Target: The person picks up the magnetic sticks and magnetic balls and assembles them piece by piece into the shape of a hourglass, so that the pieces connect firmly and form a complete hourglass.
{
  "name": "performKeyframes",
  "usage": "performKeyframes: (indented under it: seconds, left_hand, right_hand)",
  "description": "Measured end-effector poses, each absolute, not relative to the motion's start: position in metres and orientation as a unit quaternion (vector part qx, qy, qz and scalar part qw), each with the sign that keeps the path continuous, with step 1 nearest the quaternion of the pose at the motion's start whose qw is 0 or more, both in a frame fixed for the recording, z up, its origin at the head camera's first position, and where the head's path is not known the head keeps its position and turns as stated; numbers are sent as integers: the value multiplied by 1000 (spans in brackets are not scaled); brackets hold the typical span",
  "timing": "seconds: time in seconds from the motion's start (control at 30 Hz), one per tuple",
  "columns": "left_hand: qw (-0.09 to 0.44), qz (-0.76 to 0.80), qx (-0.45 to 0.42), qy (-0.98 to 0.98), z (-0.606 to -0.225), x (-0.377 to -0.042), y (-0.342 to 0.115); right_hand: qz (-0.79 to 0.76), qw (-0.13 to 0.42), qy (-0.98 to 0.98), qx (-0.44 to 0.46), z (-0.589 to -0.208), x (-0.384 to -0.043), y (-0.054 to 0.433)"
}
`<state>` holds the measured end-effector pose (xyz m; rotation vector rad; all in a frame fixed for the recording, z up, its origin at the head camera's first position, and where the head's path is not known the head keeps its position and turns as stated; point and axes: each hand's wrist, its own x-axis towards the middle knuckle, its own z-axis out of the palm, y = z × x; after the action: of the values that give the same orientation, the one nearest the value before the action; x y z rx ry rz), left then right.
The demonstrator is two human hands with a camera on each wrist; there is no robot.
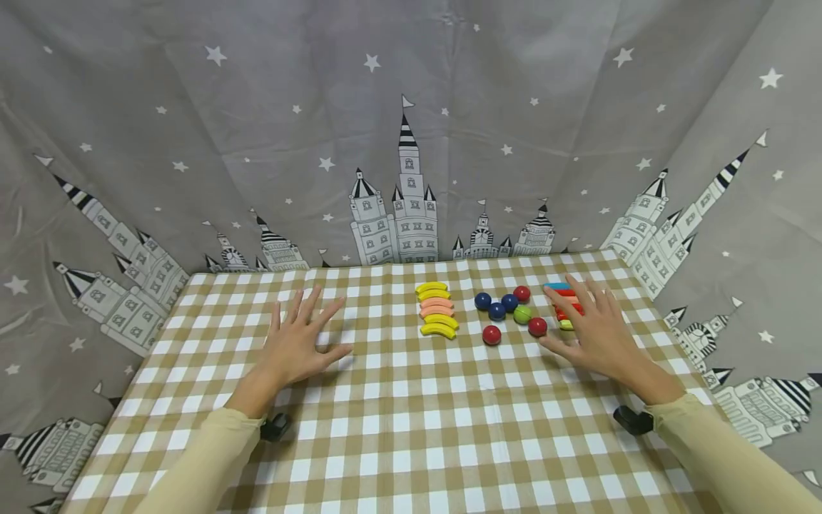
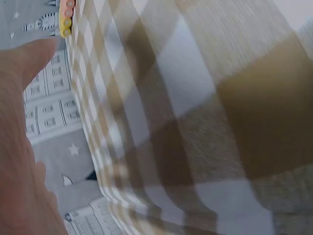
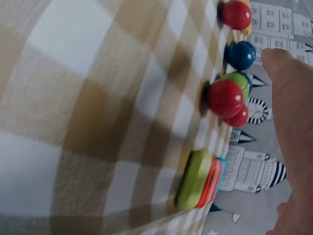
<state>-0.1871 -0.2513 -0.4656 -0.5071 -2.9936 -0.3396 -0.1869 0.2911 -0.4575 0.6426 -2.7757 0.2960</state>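
Note:
My left hand (image 1: 292, 350) is held over the left half of the table, fingers spread, with nothing in it. My right hand (image 1: 597, 332), also spread and holding nothing, is above the right side. It partly hides a row of strip-like pieces: red ones (image 1: 567, 312), a blue one (image 1: 557, 286) and a green one (image 3: 194, 180). Just left of its thumb lie red balls (image 1: 537, 327), a green ball (image 1: 522, 314) and blue balls (image 1: 496, 311). Farther left, several yellow banana-shaped pieces (image 1: 439, 330) and two pink curved pieces (image 1: 437, 303) form a column.
A brown-and-white checked cloth (image 1: 411, 442) covers the table. Behind and beside it hangs a grey curtain (image 1: 270, 143) printed with castles and stars. Dark wrist cameras (image 1: 275, 427) are strapped at both cuffs.

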Motion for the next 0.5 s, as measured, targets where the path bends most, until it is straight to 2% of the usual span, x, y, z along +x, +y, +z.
performKeyframes:
  seconds: [0.27,0.5]
  left_hand:
    - [57,-113,-236,-963,-452,-190,-226]
    - [71,-175,-281,-941,-444,-190,-191]
  right_hand:
    - [104,159,-945,267,-447,-188,273]
    - [124,126,-942,287,-444,-186,254]
